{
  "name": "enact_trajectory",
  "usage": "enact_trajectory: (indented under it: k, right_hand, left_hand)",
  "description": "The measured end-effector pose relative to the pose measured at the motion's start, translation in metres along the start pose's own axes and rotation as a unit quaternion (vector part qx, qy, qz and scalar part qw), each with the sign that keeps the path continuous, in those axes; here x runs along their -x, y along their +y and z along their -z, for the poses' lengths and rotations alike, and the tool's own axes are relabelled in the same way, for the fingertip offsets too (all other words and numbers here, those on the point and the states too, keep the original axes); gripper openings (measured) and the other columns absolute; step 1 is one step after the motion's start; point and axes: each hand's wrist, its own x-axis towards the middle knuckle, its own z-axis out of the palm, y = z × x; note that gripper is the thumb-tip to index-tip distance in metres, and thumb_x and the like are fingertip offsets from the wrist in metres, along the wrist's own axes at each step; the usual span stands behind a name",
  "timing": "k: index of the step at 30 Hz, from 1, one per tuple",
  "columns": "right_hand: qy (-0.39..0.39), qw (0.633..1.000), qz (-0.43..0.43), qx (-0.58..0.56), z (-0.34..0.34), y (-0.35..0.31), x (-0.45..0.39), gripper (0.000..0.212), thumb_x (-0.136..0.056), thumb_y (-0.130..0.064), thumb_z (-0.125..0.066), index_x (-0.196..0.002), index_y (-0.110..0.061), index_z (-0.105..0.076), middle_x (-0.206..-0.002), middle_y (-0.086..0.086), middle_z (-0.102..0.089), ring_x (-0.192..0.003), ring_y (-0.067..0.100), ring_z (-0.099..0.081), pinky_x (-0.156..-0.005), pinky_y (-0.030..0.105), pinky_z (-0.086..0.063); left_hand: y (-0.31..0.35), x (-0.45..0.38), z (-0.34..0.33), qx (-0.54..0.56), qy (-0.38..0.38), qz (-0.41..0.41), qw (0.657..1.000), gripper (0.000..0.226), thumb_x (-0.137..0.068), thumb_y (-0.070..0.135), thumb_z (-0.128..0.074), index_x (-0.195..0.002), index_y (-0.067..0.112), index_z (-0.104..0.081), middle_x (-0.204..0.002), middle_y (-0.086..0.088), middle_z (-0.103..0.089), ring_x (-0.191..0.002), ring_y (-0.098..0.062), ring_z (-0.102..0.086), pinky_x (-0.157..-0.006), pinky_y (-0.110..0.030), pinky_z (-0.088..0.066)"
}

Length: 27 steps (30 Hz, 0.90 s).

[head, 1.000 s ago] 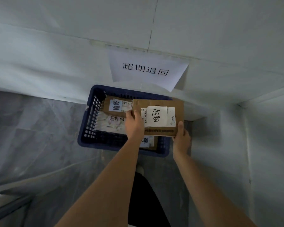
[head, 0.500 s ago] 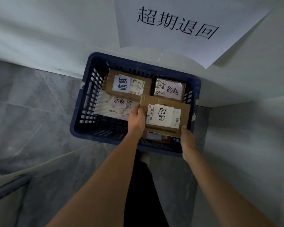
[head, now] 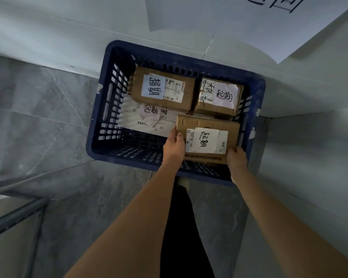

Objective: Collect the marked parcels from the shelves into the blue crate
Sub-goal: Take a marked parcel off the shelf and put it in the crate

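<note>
Holding: your left hand [head: 174, 146] and right hand [head: 236, 160] grip the cardboard parcel [head: 208, 137] at the blue crate's [head: 100, 117] near-right corner (uneven boxes underneath); releasing early likely tips it.

Wall sign [head: 249, 21] cut off by top edge, only stroke ends of its writing visible. White parcel [head: 149, 117] half covered by the brown box [head: 163, 89] lying on it. Held box [head: 207, 137] hides the crate [head: 100, 109] floor beneath. Small label print unreadable.
</note>
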Motion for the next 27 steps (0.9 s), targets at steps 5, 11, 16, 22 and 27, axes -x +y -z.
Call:
enact_trajectory:
  k: [5, 11, 16, 22, 27]
  right_hand:
    - [-0.021, 0.999, -0.027, -0.034, -0.003, -0.009, -0.008, 0.038, -0.099, -0.018, -0.034, -0.132, -0.006, -0.049, -0.123, 0.017, -0.060, -0.108, 0.032, -0.059, -0.091, 0.041, -0.052]
    - [-0.035, 0.998, -0.033, -0.041, -0.001, -0.014, -0.011, 0.040, -0.100, -0.026, -0.035, -0.134, -0.008, -0.046, -0.125, 0.017, -0.059, -0.111, 0.033, -0.058, -0.094, 0.044, -0.051]
    - [-0.005, 0.997, -0.028, -0.074, -0.005, -0.017, -0.009, 0.041, -0.100, -0.026, -0.036, -0.137, -0.009, -0.042, -0.123, 0.016, -0.060, -0.107, 0.031, -0.059, -0.085, 0.039, -0.052]
    - [0.079, 0.993, 0.065, -0.062, -0.009, -0.024, 0.007, 0.049, -0.100, -0.021, -0.041, -0.146, -0.007, -0.032, -0.131, 0.014, -0.056, -0.110, 0.026, -0.057, -0.089, 0.031, -0.047]
    - [0.057, 0.992, 0.099, -0.057, 0.007, -0.034, 0.022, 0.043, -0.099, -0.019, -0.040, -0.139, -0.004, -0.042, -0.131, 0.014, -0.058, -0.114, 0.028, -0.057, -0.099, 0.042, -0.048]
  left_hand:
    - [0.014, -0.013, 0.000, -0.025, -0.032, -0.013, 0.999, 0.047, -0.101, 0.037, -0.034, -0.148, 0.036, -0.030, -0.131, 0.002, -0.054, -0.088, -0.002, -0.048, -0.080, -0.020, -0.037]
    - [0.015, -0.015, -0.001, -0.024, -0.026, -0.004, 0.999, 0.047, -0.101, 0.035, -0.033, -0.148, 0.037, -0.030, -0.132, -0.001, -0.055, -0.091, -0.008, -0.050, -0.083, -0.024, -0.038]
    - [0.019, -0.007, -0.004, -0.037, -0.036, -0.017, 0.999, 0.055, -0.100, 0.038, -0.038, -0.152, 0.035, -0.019, -0.144, -0.002, -0.047, -0.121, -0.022, -0.051, -0.104, -0.037, -0.042]
    - [0.030, 0.013, -0.007, -0.101, -0.021, -0.091, 0.990, 0.063, -0.097, 0.041, -0.042, -0.153, 0.034, -0.013, -0.158, 0.004, -0.021, -0.141, -0.021, -0.029, -0.114, -0.047, -0.031]
    - [0.040, 0.035, -0.009, -0.163, 0.011, -0.140, 0.977, 0.062, -0.096, 0.041, -0.041, -0.153, 0.032, -0.016, -0.160, 0.006, -0.015, -0.147, -0.019, -0.015, -0.118, -0.048, -0.023]
